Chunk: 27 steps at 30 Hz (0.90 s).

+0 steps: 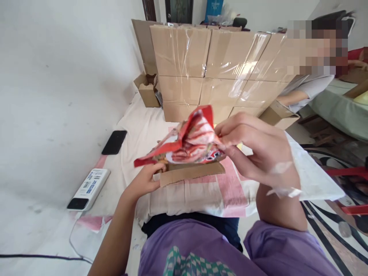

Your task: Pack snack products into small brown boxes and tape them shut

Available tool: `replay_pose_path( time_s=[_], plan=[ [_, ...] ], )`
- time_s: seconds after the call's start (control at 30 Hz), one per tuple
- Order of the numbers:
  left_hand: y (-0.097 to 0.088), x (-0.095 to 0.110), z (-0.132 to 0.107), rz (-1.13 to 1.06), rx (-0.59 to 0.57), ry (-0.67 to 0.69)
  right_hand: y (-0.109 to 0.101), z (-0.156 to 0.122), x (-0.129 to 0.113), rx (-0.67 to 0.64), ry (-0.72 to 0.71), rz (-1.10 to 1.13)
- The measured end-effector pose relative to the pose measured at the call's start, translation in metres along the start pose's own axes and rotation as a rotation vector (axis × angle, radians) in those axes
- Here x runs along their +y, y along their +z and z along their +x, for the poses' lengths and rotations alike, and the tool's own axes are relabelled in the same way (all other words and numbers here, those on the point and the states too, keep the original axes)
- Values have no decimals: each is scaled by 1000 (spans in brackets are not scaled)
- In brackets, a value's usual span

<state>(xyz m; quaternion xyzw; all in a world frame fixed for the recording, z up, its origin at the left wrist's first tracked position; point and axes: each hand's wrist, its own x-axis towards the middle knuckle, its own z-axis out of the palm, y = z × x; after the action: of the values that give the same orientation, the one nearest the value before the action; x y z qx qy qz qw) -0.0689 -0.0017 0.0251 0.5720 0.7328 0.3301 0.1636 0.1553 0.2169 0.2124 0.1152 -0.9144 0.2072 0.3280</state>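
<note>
A red and white printed packet [195,140] is pinched by its right edge between the thumb and fingers of my right hand [255,149]. It hangs tilted above an open cardboard box [192,175] and covers most of it. A brown flap of that box points toward me. My left hand [146,178] grips the box's left corner, its fingertips partly under the packet. Clear tape or plastic film [284,184] clings around my right wrist. Printing on the packet is blurred.
Taped cardboard boxes [181,53] form a stack across the back of the cloth-covered table [146,122]. A small open box [148,92] stands at its left. A phone [114,142] and a white labelled device [89,189] lie by the wall. Another person's arm [293,97] reaches behind the stack.
</note>
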Motion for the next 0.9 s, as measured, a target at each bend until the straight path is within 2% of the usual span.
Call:
replay_pose_path(
  time_s=[0.07,0.13,0.2,0.27,0.3,0.37,0.43,0.5,0.57,0.63,0.67,0.7,0.77,0.83,0.9],
  plan=[
    [1,0,-2,-52,28,-13,18,6,14,-127,10,-110],
    [2,-1,-4,-101,74,-1,53,6,38,-364,40,-188],
    [3,-2,-6,-120,100,24,90,-1,62,-634,132,-232],
    [5,-5,-7,-119,110,32,112,-10,77,-752,196,-235],
    [5,-6,-8,-114,121,36,114,-15,79,-739,208,-217],
    [8,-10,-9,-105,193,52,103,-26,75,-586,225,-146],
    [13,-14,-11,-114,320,89,79,-41,65,-304,290,-74],
    [18,-16,-11,-130,444,118,60,-60,57,17,429,-56],
    [23,-16,-11,-132,548,144,53,-82,57,227,585,-68],
    [25,-13,-8,-131,640,179,59,-102,60,273,666,-45],
    [26,-10,-7,-135,658,196,65,-110,62,260,658,-3],
    [26,-8,-4,-149,643,215,72,-115,63,232,633,59],
    [26,-2,1,-189,543,245,85,-120,63,157,585,203],
    [28,4,7,-230,456,215,95,-118,60,83,604,305],
    [31,7,13,-233,515,133,99,-112,58,64,667,297]
  ],
)
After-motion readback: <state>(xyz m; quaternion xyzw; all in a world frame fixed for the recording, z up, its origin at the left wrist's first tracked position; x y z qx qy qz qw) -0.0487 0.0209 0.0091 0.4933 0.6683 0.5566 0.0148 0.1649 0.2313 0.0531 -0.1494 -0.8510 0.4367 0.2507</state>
